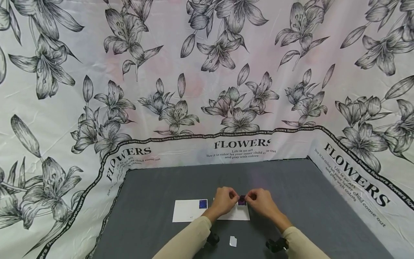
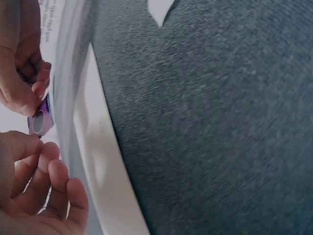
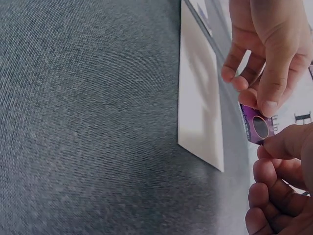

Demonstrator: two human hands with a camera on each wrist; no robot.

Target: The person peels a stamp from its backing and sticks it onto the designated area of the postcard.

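Note:
Both hands pinch a small purple stamp point(image 1: 242, 200) with a dark oval on its face, one hand at each side. My left hand point(image 1: 224, 200) has thumb and forefinger on its left edge. Opposite it, my right hand point(image 1: 262, 202) pinches the right edge between thumb and forefinger. The stamp point(image 3: 259, 126) is stretched between the fingertips in the right wrist view, its printed face showing. Over the upper right part of a white envelope point(image 1: 237, 215) the stamp overlaps in the head view; the left forearm and hand hide part of that envelope.
Left of the hands lies another white envelope point(image 1: 186, 212) with a dark blue stamp point(image 1: 202, 204) in its top right corner. A small white paper piece point(image 1: 233, 241) lies nearer, between the forearms. Flower-printed cloth point(image 1: 181, 151) borders the grey tabletop point(image 1: 148, 194) at the back and sides.

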